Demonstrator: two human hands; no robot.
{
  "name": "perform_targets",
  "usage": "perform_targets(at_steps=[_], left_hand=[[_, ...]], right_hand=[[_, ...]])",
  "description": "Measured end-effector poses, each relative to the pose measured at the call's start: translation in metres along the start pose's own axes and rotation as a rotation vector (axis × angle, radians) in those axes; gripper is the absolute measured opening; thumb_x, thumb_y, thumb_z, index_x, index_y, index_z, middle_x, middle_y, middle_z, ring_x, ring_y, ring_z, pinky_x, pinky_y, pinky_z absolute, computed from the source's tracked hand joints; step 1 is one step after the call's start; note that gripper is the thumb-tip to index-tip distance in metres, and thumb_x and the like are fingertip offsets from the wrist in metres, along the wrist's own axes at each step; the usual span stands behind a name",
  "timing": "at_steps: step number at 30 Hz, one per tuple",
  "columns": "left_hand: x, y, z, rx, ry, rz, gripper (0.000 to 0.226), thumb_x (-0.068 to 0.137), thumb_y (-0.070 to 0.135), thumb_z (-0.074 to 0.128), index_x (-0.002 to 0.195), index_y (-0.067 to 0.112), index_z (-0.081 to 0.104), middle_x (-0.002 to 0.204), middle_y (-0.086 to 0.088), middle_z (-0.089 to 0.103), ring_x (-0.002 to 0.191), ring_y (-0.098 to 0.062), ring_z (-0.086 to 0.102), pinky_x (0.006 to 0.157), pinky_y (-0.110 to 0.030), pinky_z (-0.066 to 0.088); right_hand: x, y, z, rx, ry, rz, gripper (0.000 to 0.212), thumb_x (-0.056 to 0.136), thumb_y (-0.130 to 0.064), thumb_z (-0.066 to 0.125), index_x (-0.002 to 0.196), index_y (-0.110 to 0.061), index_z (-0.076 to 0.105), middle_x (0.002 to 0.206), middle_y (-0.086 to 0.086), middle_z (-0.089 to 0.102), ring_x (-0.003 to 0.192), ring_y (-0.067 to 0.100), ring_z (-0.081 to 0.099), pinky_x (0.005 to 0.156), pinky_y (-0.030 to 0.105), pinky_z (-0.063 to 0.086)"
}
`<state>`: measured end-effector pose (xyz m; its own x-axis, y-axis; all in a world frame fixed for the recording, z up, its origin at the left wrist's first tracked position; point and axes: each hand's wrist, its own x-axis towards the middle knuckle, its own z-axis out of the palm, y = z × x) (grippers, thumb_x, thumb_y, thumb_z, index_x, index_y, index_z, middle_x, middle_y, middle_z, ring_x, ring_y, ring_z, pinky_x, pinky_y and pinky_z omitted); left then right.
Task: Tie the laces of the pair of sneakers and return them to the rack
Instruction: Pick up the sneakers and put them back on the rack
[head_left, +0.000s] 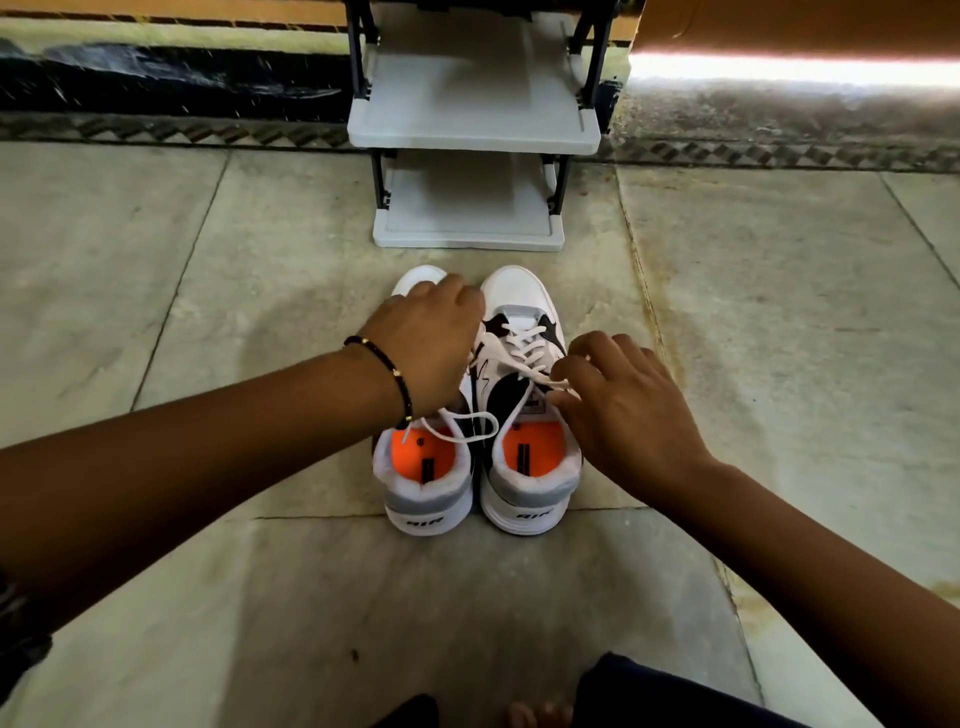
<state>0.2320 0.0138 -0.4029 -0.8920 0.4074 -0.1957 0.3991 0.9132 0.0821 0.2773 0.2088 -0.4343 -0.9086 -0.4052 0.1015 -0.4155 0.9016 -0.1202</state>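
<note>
Head view
Floor (208, 312): pale stone slabs with dark joints; patterned border strip along the far wall.
Rack (472, 135): grey shelves on a dark frame, at the far edge of the floor, just beyond the shoe toes.
Sneakers: left sneaker (428, 493) and right sneaker (524, 483) touching side by side, heels toward the person.
Left hand (431, 338): curled over the left sneaker; what it grips, cannot tell.
Right hand (623, 405): fingers pinching the white lace (540, 382) of the right sneaker.
Open room: bare floor on both sides of the pair.
</note>
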Motion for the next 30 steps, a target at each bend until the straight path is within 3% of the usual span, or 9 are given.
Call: perform_targets(at_steps=[3,5,8,10,13,18,21,24,30], left_hand=[[-0.018,0.007,-0.013,0.0,-0.076,0.019,0.015,0.089,0.023,0.049,0.083,0.012,0.057,0.105,-0.015,0.061,0.087,-0.028,0.055,0.075,-0.036,0.046],[-0.03,0.019,-0.016,0.082,-0.302,0.101,0.032,0.093,0.029,0.044,0.069,0.012,0.054,0.091,-0.013,0.064,0.076,-0.026,0.052,0.069,-0.03,0.042],[-0.044,0.028,-0.006,0.188,-0.563,0.24,0.045,0.092,0.047,0.041,0.089,0.004,0.055,0.101,-0.016,0.064,0.086,-0.029,0.055,0.083,-0.036,0.047],[-0.052,0.027,0.006,0.284,-0.625,0.239,0.058,0.089,0.052,0.042,0.12,0.003,0.048,0.122,-0.015,0.058,0.11,-0.033,0.053,0.094,-0.043,0.046],[-0.061,0.023,0.028,0.356,-0.612,0.175,0.072,0.088,0.049,0.045,0.14,0.005,0.023,0.142,-0.017,0.042,0.131,-0.035,0.038,0.109,-0.056,0.028],[-0.069,0.028,0.038,0.456,-0.425,0.222,0.049,0.093,0.017,0.039,0.137,-0.004,0.031,0.148,-0.022,0.031,0.139,-0.04,0.018,0.115,-0.054,-0.006],[-0.065,0.032,0.034,0.553,-0.435,0.351,0.052,0.094,0.008,0.032,0.138,-0.012,0.016,0.137,-0.027,0.043,0.13,-0.043,0.035,0.116,-0.051,0.017],[-0.063,0.027,0.034,0.367,-0.412,0.281,0.055,0.093,0.011,0.035,0.141,-0.004,0.015,0.127,-0.019,0.054,0.116,-0.036,0.052,0.095,-0.046,0.043],[-0.059,0.014,0.056,0.161,-0.407,0.23,0.046,0.09,0.01,0.041,0.133,0.0,0.029,0.113,-0.013,0.061,0.099,-0.033,0.061,0.075,-0.039,0.047]], right_hand=[[-0.006,-0.019,-0.014,0.236,-0.152,-0.124,0.03,0.091,-0.033,0.04,0.084,-0.014,0.062,0.083,0.002,0.063,0.078,0.021,0.056,0.065,0.03,0.044],[-0.005,-0.028,-0.012,0.295,-0.377,-0.188,0.032,0.09,-0.04,0.042,0.08,-0.016,0.06,0.082,0.0,0.062,0.078,0.018,0.055,0.068,0.034,0.046],[-0.004,-0.032,-0.004,0.254,-0.521,-0.171,0.034,0.08,-0.05,0.054,0.074,-0.017,0.05,0.082,0.001,0.055,0.074,0.02,0.051,0.065,0.034,0.043],[-0.005,-0.032,0.002,0.185,-0.55,-0.16,0.035,0.075,-0.048,0.062,0.084,-0.016,0.05,0.092,0.005,0.058,0.084,0.025,0.056,0.069,0.033,0.043],[-0.012,-0.038,0.01,0.067,-0.548,-0.137,0.046,0.074,-0.04,0.069,0.104,-0.012,0.05,0.11,0.009,0.06,0.1,0.028,0.057,0.077,0.032,0.044],[-0.013,-0.04,0.008,0.028,-0.497,-0.179,0.036,0.082,-0.032,0.063,0.107,-0.009,0.052,0.11,0.011,0.062,0.101,0.03,0.057,0.071,0.03,0.04],[-0.013,-0.039,0.005,-0.004,-0.491,-0.247,0.033,0.086,-0.033,0.057,0.109,-0.009,0.051,0.108,0.011,0.062,0.098,0.031,0.059,0.068,0.031,0.038],[-0.01,-0.038,0.003,0.013,-0.499,-0.301,0.031,0.088,-0.035,0.052,0.109,-0.012,0.051,0.105,0.009,0.062,0.094,0.028,0.06,0.066,0.029,0.038],[-0.006,-0.037,0.01,0.086,-0.588,-0.339,0.026,0.092,-0.038,0.044,0.107,-0.017,0.049,0.095,0.004,0.065,0.084,0.022,0.062,0.064,0.026,0.035]])
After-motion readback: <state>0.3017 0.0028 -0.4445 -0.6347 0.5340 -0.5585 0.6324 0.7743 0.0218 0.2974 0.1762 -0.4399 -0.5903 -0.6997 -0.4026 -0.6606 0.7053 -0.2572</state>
